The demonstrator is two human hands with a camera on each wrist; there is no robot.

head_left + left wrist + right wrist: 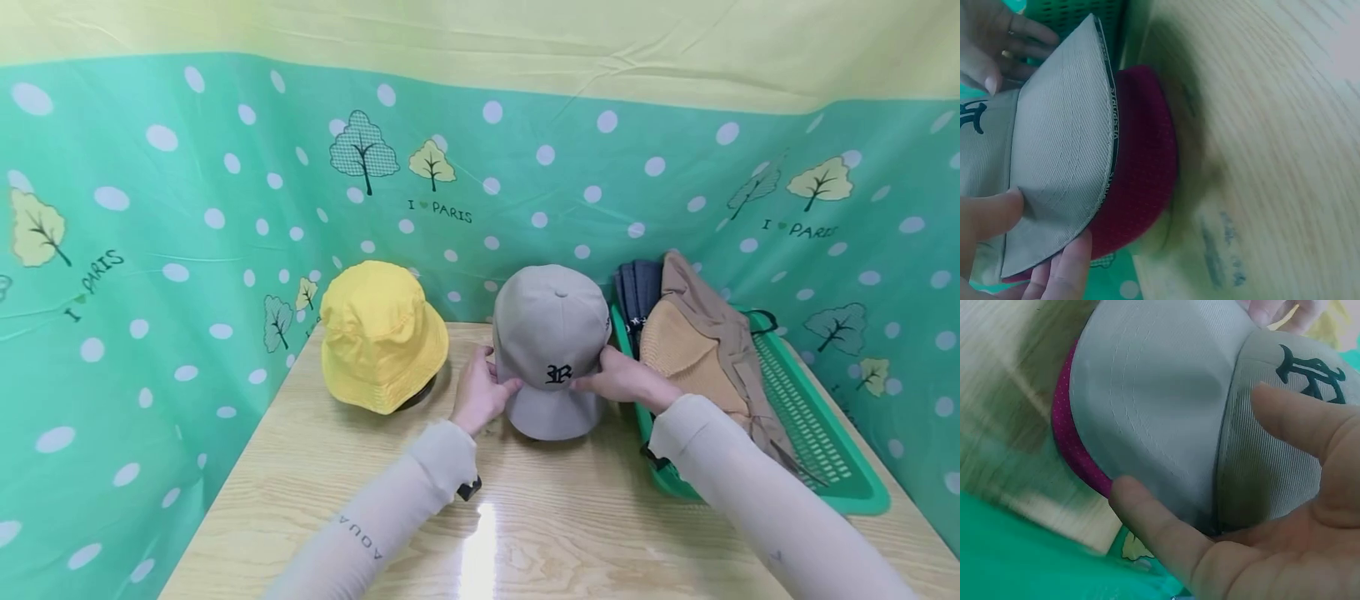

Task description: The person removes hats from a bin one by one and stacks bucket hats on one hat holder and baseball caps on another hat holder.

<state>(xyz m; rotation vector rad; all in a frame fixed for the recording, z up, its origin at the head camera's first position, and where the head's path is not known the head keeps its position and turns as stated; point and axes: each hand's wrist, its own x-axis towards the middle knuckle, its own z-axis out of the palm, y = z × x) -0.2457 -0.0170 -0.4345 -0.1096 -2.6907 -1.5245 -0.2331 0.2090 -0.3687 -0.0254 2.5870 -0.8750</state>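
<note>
A grey baseball cap (551, 333) with a dark embroidered letter sits upright mid-table, brim facing me. Under its brim a dark red, dotted brim (1147, 144) sticks out. My left hand (482, 390) grips one side of the grey cap, thumb on top of the brim and fingertips beneath its edge in the left wrist view. On the other side my right hand (626, 379) holds the cap, its thumb at the front near the letter and its index finger (1154, 519) along the brim edge. The right hand's other fingers are mostly hidden in the right wrist view.
A yellow bucket hat (382, 333) sits on a dark support at the left. At the right, a green basket (847, 479) holds a tan woven hat (675, 342), brown fabric (720, 317) and a dark blue folded thing (637, 292). A dotted green curtain (510, 183) hangs behind the wooden table (570, 525).
</note>
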